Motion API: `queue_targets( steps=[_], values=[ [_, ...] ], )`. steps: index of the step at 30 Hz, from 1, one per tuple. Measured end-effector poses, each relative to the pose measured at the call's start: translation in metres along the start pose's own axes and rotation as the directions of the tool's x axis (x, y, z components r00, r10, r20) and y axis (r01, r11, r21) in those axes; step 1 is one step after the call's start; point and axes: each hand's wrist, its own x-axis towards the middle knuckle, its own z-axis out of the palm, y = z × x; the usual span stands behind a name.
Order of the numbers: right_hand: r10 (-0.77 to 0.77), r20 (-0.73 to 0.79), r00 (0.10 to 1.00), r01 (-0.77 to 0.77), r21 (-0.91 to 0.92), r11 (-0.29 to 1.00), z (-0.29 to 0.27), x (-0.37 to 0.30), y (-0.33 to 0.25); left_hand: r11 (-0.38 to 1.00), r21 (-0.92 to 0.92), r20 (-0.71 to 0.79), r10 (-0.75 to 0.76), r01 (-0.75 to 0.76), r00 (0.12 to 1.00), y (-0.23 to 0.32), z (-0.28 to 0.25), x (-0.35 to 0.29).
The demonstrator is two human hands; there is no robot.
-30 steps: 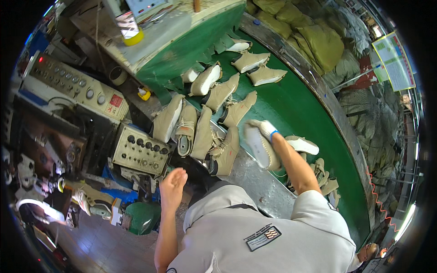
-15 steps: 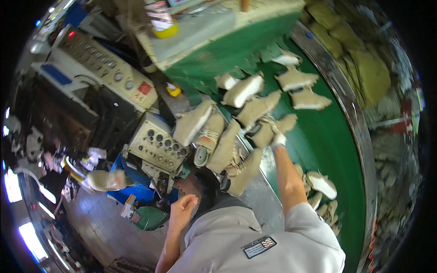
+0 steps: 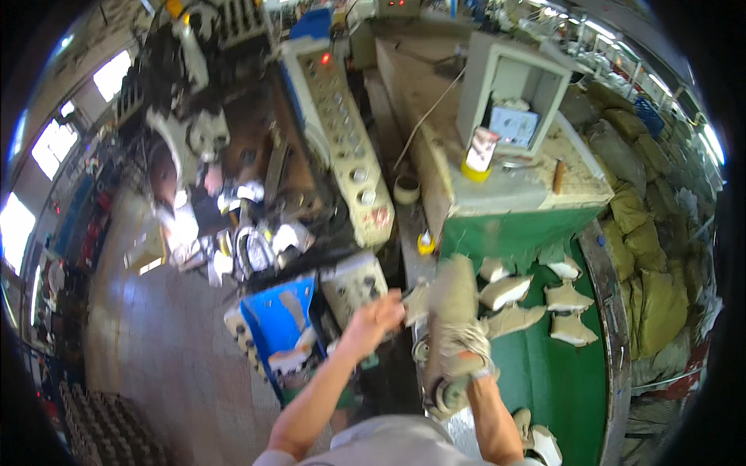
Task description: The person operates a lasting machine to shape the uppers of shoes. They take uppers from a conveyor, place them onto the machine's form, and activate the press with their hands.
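Beside the green worktop (image 3: 536, 357), the right hand (image 3: 482, 372) grasps a beige lace-up shoe (image 3: 454, 311), probably light and soft-sided, best held around the heel, the left hand (image 3: 374, 322) empty.

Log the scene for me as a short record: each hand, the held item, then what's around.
Left hand: loosely bent, nothing visible in it, by the control box
Right hand: mostly hidden behind the beige shoe it holds
Held item: blurred, laces showing, toe pointing away
Green surface: more beige shoes
Long console: red lamp lit
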Motion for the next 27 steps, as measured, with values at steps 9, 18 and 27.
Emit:
queue_targets(
  steps=[9,18,27],
  values=[
    [0.225,0.224,0.948,-0.088,-0.495,0.865,0.193,0.015,0.207,0.981,-0.188,-0.409,-0.13,0.057,0.903,0.0,-0.209,-0.056],
    [0.186,0.252,0.95,0.012,-0.622,0.783,0.28,0.065,0.282,0.948,-0.221,-0.716,0.002,-0.23,0.698,-0.004,-0.285,-0.054],
    [0.066,0.25,0.966,0.065,-0.484,0.873,0.305,0.123,0.336,0.833,-0.32,-0.786,0.032,-0.451,0.617,-0.021,-0.316,-0.018]
  ],
)
